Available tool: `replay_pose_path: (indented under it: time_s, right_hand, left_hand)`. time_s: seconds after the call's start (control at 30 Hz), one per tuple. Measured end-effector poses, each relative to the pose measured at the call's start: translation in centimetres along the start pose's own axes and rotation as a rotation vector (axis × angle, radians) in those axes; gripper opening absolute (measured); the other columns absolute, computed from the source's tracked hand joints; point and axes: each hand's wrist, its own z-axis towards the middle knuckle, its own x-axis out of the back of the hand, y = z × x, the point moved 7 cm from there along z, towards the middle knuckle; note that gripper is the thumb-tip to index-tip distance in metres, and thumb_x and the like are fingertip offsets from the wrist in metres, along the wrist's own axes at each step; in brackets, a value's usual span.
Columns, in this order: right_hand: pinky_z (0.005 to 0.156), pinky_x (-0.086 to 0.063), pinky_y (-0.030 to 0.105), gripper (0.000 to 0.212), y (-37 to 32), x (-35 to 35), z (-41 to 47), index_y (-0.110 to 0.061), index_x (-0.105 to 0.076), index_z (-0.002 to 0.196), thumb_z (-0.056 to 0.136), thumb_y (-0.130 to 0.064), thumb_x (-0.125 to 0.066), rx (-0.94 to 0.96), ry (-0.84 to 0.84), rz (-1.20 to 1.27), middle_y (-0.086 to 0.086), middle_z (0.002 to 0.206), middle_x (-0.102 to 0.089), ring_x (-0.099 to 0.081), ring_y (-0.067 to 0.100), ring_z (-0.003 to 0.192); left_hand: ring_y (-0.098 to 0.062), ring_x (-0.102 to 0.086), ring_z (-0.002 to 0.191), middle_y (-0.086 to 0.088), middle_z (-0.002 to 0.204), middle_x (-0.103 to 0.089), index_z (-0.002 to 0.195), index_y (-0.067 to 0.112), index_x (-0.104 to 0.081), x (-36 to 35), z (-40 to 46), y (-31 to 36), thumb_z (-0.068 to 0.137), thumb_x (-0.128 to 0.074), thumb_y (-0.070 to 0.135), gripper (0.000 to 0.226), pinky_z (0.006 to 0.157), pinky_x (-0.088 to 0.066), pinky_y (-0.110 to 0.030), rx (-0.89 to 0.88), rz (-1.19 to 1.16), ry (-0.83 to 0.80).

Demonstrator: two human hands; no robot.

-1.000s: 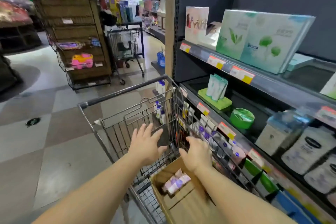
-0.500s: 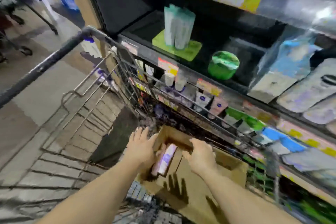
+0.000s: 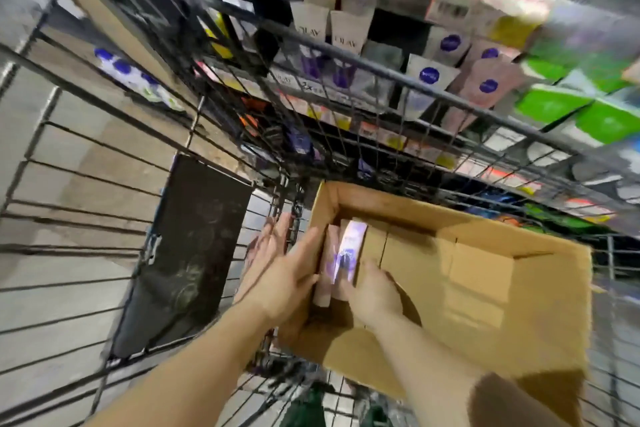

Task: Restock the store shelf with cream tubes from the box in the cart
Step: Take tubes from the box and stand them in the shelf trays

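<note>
My right hand (image 3: 372, 291) covers the near ends of the cream tubes (image 3: 343, 256), so my grip on them is hard to read. Motion blur smears their labels. The box (image 3: 485, 274) hides behind my forearm at its near corner.

There is only 1 camera, worn on the person's head. It looks forward and steeply down into the wire cart (image 3: 242, 163), close to the cardboard box (image 3: 485, 288) inside it. Both forearms enter from the bottom edge. The store shelf (image 3: 398, 55) fills the top and right of the view, tilted and blurred.
</note>
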Motion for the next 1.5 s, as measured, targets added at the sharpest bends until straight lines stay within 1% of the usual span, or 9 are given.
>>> replay_pose_path:
  time_s: [0.27,0.47,0.7,0.83,0.93,1.07,1.23,1.37,1.5]
  right_hand:
    - [0.073,-0.045,0.027,0.033,0.8,-3.0,2.5,-0.017,-0.053,0.112,0.085,-0.031,-0.067,-0.108,-0.052,0.194,0.006,0.111,-0.065,-0.062,0.027,0.098]
    - [0.073,-0.053,0.027,0.032,0.8,1.1,-0.5,-0.031,-0.048,0.105,0.084,-0.034,-0.072,0.041,-0.085,0.271,-0.006,0.106,-0.066,-0.064,0.015,0.093]
    - [0.085,-0.055,0.042,0.038,-1.7,2.1,-3.5,-0.043,-0.054,0.1,0.069,-0.028,-0.069,0.184,-0.143,0.333,-0.008,0.097,-0.067,-0.066,0.016,0.091]
    - [0.09,-0.051,0.029,0.054,-1.4,0.9,-3.7,-0.041,-0.044,0.12,0.078,-0.028,-0.075,0.181,-0.214,0.242,-0.02,0.11,-0.057,-0.06,0.01,0.103]
    - [0.1,-0.048,0.033,0.064,0.2,-0.6,-2.3,-0.028,-0.036,0.144,0.088,-0.028,-0.068,0.094,-0.208,0.167,-0.003,0.136,-0.054,-0.055,0.018,0.121]
    - [0.106,-0.04,0.035,0.058,-0.3,-3.1,-0.1,-0.02,-0.034,0.147,0.095,-0.02,-0.059,0.008,-0.144,0.18,0.004,0.144,-0.049,-0.048,0.024,0.131]
    - [0.105,-0.039,0.035,0.038,-0.6,-5.2,1.6,-0.014,-0.041,0.139,0.1,-0.014,-0.042,-0.09,-0.055,0.226,0.006,0.136,-0.053,-0.05,0.026,0.126]
    - [0.099,-0.049,0.039,0.035,-0.1,-4.9,1.6,-0.015,-0.05,0.128,0.093,-0.013,-0.057,-0.149,-0.142,0.289,0.005,0.123,-0.059,-0.057,0.027,0.117]
    - [0.088,-0.053,0.036,0.025,1.5,-2.3,-0.7,-0.015,-0.06,0.111,0.086,-0.02,-0.065,-0.068,-0.315,0.276,0.002,0.101,-0.062,-0.061,0.021,0.097]
  left_hand:
    - [-0.022,0.009,0.149,0.004,0.161,0.021,0.127,0.076,0.018,-2.2,0.9,-1.3,0.091,-0.056,0.05,0.087,0.116,0.0,-0.031,-0.008,-0.034,0.064]
    - [-0.023,0.014,0.149,0.008,0.161,0.017,0.15,0.047,-0.012,-0.2,0.7,1.2,0.09,-0.051,0.06,0.073,0.12,-0.004,-0.044,0.024,-0.081,0.041]
    - [-0.019,0.009,0.148,0.005,0.163,-0.01,0.135,0.042,-0.053,2.6,0.9,3.5,0.081,-0.061,0.066,0.06,0.119,0.0,-0.042,-0.089,-0.253,-0.044]
    - [-0.012,-0.016,0.139,0.01,0.147,-0.032,0.121,0.035,-0.065,2.6,1.1,1.7,0.085,-0.068,0.048,0.039,0.114,-0.017,-0.036,-0.003,-0.484,-0.069]
    - [-0.003,-0.037,0.125,0.013,0.133,-0.05,0.112,0.033,-0.069,2.4,1.6,0.2,0.086,-0.068,0.046,0.03,0.113,-0.031,-0.037,0.014,-0.617,-0.031]
    - [-0.008,-0.055,0.111,0.011,0.112,-0.063,0.105,0.033,-0.07,1.5,1.9,-1.0,0.088,-0.069,0.038,0.018,0.1,-0.047,-0.043,0.049,-0.687,0.011]
    - [-0.007,-0.056,0.112,0.009,0.114,-0.062,0.109,0.031,-0.066,1.1,1.4,-1.5,0.088,-0.069,0.035,0.022,0.096,-0.047,-0.032,0.084,-0.766,0.026]
    - [0.0,-0.058,0.102,0.015,0.107,-0.063,0.101,0.037,-0.063,1.8,0.9,-0.8,0.089,-0.068,0.029,0.015,0.08,-0.044,-0.015,0.086,-0.753,0.039]
    - [-0.007,-0.06,0.105,0.01,0.108,-0.065,0.101,0.033,-0.067,3.0,0.0,1.0,0.089,-0.067,0.031,0.012,0.086,-0.049,-0.027,0.068,-0.746,0.009]
